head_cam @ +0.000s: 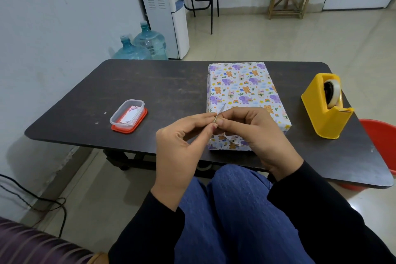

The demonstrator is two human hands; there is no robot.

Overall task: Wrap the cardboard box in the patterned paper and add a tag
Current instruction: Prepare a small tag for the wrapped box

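Note:
The box (pixel 242 90), covered in white paper printed with elephants, bears and rainbows, lies on the dark table (pixel 162 90), right of centre. Just in front of its near left corner, my left hand (pixel 184 141) and my right hand (pixel 252 133) meet above the table's front edge. Both pinch one small thin piece (pixel 221 110) between thumb and fingertips; it looks like a sticker or tag edge, and most of it is hidden by my fingers. My right hand covers the box's near end.
A clear plastic tub (pixel 127 113) on its red lid holds white and pink tags, left of my hands. A yellow tape dispenser (pixel 325 105) stands at the right. A red bucket (pixel 381 141) sits beyond the table's right edge. My knees are under the front edge.

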